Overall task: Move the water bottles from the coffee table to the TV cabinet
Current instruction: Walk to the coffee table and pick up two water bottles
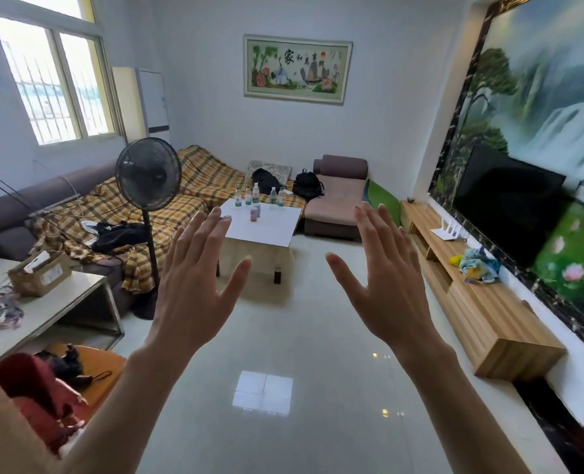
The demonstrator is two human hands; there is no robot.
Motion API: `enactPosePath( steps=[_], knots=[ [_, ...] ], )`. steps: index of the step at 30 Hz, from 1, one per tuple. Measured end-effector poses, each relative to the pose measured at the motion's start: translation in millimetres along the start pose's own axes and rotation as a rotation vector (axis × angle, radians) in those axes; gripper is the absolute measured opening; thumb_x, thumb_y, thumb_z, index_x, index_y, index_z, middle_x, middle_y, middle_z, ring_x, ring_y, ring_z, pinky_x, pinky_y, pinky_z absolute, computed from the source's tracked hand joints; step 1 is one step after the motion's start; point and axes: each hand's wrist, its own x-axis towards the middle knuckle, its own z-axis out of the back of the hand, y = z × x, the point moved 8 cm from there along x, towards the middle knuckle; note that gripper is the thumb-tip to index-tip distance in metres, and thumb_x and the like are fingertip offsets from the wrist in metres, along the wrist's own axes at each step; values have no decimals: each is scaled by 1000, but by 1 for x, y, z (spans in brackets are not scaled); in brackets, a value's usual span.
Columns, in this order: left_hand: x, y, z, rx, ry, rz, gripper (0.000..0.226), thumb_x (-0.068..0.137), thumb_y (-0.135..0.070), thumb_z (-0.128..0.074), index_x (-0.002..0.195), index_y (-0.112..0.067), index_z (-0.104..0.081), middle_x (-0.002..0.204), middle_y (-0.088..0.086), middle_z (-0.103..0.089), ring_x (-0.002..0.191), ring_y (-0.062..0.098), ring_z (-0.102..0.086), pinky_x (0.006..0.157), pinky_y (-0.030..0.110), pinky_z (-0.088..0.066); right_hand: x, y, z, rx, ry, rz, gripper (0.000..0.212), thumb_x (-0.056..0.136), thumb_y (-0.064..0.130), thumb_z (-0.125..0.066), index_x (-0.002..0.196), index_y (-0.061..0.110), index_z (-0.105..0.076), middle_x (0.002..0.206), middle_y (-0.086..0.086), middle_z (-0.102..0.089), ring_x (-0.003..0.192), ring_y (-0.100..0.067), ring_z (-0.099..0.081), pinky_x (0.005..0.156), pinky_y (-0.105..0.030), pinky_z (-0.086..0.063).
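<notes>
1. Up front, the left hand (194, 285) and the right hand (384, 282) are raised side by side in the air, backs toward the camera, fingers (374, 224) straight and spread, holding nothing and touching nothing.
2. Far across the room, the water bottles (256, 195) stand upright on the white table (276, 230); most are in a loose row along its far edge, with a pinkish-labelled one (254, 213) nearer the middle.
3. Along the right wall runs the wooden TV cabinet (488, 316), well apart from the table. On its top lie a white router (449, 232) and a bundle of coloured cloth (480, 265), below a dark television (509, 196).
4. Left of the table, a standing fan (148, 174) rises in front of a sofa draped in a yellow plaid cover (201, 186).
5. Two black backpacks (306, 184) sit on the sofa behind the table.
</notes>
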Motion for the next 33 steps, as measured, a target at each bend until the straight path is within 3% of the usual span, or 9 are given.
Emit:
enactPosePath(
  steps=[5, 15, 29, 33],
  knots=[
    [60, 34, -42, -31, -6, -57, 71, 103, -64, -33, 159, -21, -32, 171, 0, -29, 161, 18, -20, 128, 52, -26, 53, -15, -50, -36, -14, -41, 78, 100, 67, -33, 161, 20, -23, 170, 1, -23, 159, -14, -7, 127, -38, -6],
    [143, 87, -142, -63, 30, -110, 69, 104, -60, -38, 159, -19, -34, 170, 2, -30, 161, 17, -17, 130, 47, -21, 133, -61, -148, -69, -15, -74, 76, 101, 64, -36, 160, 18, -26, 168, -1, -27, 159, -17, -11, 128, -39, -8],
    [328, 104, -332, -121, 23, -169, 65, 104, -51, -46, 157, -14, -40, 168, 5, -36, 160, 19, -22, 130, 45, -24, 295, -202, -282, -55, -50, -94, 76, 102, 62, -37, 161, 16, -25, 169, -2, -26, 159, -17, -11, 127, -49, -19],
    [383, 115, -384, -103, -5, -175, 63, 104, -49, -48, 156, -16, -40, 168, 5, -35, 160, 20, -23, 126, 54, -30, 352, -239, -319, -54, -84, -73, 77, 102, 65, -33, 161, 17, -25, 169, 0, -26, 159, -16, -11, 129, -40, -8]
  ],
)
